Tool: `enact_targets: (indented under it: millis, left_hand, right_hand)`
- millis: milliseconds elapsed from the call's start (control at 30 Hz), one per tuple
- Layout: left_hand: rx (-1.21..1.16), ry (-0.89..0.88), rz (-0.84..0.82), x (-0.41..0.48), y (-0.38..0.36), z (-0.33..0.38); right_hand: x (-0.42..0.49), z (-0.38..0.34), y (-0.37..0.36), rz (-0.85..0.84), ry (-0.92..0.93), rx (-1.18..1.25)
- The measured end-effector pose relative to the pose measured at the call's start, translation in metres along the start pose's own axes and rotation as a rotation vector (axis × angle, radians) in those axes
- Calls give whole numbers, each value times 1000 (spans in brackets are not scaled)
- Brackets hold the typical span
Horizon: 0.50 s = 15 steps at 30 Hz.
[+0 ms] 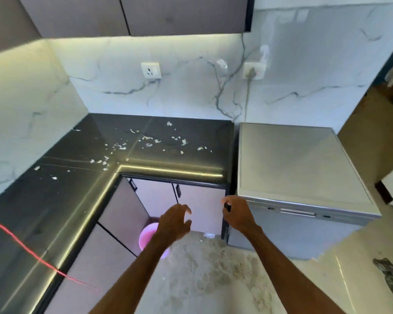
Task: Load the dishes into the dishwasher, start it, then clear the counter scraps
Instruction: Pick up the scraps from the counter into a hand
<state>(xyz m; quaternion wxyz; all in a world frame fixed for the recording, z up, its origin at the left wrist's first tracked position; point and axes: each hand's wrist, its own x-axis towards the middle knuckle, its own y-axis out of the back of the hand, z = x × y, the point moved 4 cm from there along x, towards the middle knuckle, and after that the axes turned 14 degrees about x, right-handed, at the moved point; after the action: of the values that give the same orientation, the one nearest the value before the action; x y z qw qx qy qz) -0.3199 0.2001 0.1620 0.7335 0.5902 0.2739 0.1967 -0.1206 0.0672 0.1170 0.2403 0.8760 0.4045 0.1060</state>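
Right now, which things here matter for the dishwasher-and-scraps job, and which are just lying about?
For the job: dishwasher, door shut; scraps scattered on the counter.
Just there: pink bucket; wall socket; lower cabinets.

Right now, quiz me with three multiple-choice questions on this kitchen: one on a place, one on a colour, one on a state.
1. Where do the scraps lie? A on the dark counter; B in a sink; C on a plate.
2. What colour is the bucket on the floor? A blue; B pink; C green.
3. The dishwasher door is: A wide open; B shut; C taken off.
Answers: 1 A, white bits dot it. 2 B, plainly pink. 3 B, its front stands upright, flush.
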Motion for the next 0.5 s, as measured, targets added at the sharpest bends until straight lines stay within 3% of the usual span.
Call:
enact_targets:
  millis: [267,500]
  left_hand:
    - [-116,53,39,25,20,-20]
    - [-153,127,30,100,14,-28]
  right_hand:
    - [59,-71,2,-7,116,14]
    - [149,-46,-10,-1,41,-1]
